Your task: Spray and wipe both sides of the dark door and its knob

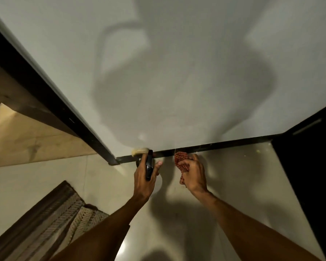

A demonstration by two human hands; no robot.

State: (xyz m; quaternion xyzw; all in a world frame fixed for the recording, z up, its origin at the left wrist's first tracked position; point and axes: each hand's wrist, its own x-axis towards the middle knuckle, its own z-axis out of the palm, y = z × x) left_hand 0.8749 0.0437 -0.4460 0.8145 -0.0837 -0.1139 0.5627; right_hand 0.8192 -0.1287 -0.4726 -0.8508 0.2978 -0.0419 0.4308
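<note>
Head view looks down at the foot of a pale wall [177, 53], where a dark baseboard [224, 144] meets a glossy light floor [243, 185]. The left hand [146, 178] is curled around the black head of a spray bottle [149, 166] and grips it, with the thumb lying free on the right side of the head. The bottle body is mostly hidden under the hand, so I cannot tell its shape. Just above this hand, against the baseboard, sits a small pale yellowish thing [139, 150]; what it is I cannot tell.

The right hand [193, 176] is near the left one but apart from it. Its fingers are closed on a bunched red checked cloth [181, 162], and the top of the cloth is close to the baseboard.

The dark door [312, 166] stands at the right edge of the view, well apart from both hands; its knob is not visible. A dark frame [45, 95] runs down the left side to the floor, and a striped mat [51, 219] lies at the lower left. The person's shadow falls on the wall.
</note>
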